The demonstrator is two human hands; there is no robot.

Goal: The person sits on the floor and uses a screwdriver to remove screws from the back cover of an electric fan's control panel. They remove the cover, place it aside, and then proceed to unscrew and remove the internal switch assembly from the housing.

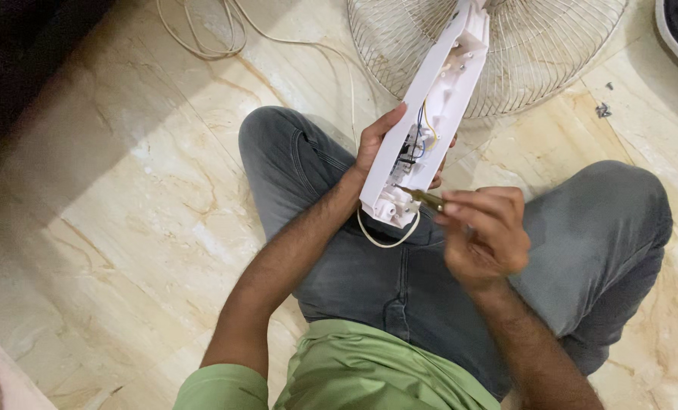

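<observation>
1. Left hand wraps the long white plastic housing, open side up, coloured wires exposed, held above the lap.
2. Right hand pinches a slim brass-coloured screwdriver; its tip sits at the housing's lower end.
3. Looks like screw work inside the housing; next move likely needs steady tip alignment.
4. Wire fan grille and loose screws lie on the marble floor beyond.
</observation>
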